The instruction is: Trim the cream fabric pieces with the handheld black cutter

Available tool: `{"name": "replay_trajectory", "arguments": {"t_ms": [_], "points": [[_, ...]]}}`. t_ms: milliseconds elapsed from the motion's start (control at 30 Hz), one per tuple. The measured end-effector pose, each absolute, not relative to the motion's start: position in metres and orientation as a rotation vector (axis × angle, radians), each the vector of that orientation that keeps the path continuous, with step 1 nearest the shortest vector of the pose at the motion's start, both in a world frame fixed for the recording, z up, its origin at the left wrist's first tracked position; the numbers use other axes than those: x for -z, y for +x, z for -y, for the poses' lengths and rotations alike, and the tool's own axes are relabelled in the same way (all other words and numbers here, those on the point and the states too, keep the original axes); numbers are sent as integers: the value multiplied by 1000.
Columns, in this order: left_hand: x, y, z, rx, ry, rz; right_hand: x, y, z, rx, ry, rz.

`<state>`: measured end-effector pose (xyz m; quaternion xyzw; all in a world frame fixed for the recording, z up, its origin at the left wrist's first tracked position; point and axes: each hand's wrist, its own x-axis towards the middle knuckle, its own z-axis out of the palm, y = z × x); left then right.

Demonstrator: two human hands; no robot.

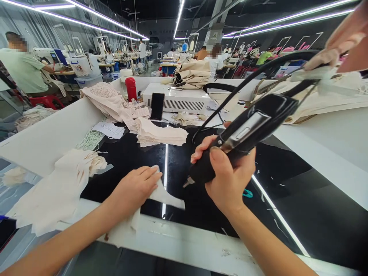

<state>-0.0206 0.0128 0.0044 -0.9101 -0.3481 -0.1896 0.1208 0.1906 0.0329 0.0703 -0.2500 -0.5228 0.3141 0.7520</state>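
My right hand (230, 178) is wrapped round a black corded handheld tool (247, 126) with a silver metal panel and a pointed metal tip. The tip points down left, just above the black tabletop (201, 214). On the left, my left hand (138, 188) presses its fingers together on a cream fabric piece (168, 197), close to the table's front edge. Part of that fabric lies hidden under the palm. Behind my hands sits a stack of cut cream fabric pieces (161, 132). A teal snipper (247, 193) lies right of my right wrist.
At the back stand a white vented box (176, 97), a phone (158, 106) and a red flask (131, 89). More cream fabric (57, 188) hangs over the left edge. A black cable (244, 86) arches rightward towards blurred skin-toned shapes (345, 42), perhaps a hand. Other people work at machines beyond.
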Motion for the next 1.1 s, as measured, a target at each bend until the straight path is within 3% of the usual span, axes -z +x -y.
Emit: {"name": "replay_trajectory", "arguments": {"t_ms": [500,1100], "points": [[-6,5,13,759,-2778,705,-55,193,-24,-712,-524,1167],[-8,8,8,623,-2815,806,-53,192,-23,-730,-517,1171]]}}
